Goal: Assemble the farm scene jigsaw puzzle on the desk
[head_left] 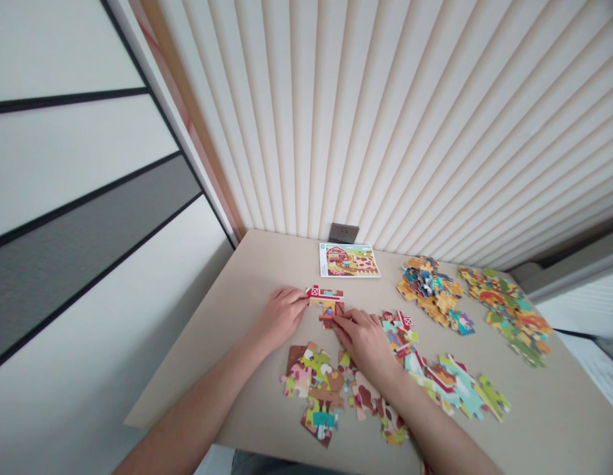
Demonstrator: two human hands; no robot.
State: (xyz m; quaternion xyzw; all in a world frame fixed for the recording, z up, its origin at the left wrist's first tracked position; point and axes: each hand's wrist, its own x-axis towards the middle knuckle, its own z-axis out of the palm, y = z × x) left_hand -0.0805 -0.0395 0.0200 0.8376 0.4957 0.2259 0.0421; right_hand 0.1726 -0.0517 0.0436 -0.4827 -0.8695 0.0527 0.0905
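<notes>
Head view: the left hand [281, 315] and right hand [366, 342] pinch the pieces [328, 303] at their left and near-right edges, nearer than the card [350, 260]; uneven pressing could split them.

Left of the left hand [281, 318], I see bare tabletop [220, 316] running out to its edge, an easy way in from that side. Just beyond both hands lies a narrow open strip, closed off farther back by the picture card [350, 261] and the ribbed wall [299, 119]. Between the hands, the puzzle section [326, 301] fills the gap. Nearer the body, scattered pieces [316, 398] crowd the middle. Right of the right hand [366, 338], more pieces lie close, leaving a slim lane before the blue-and-orange heap [429, 287].
</notes>
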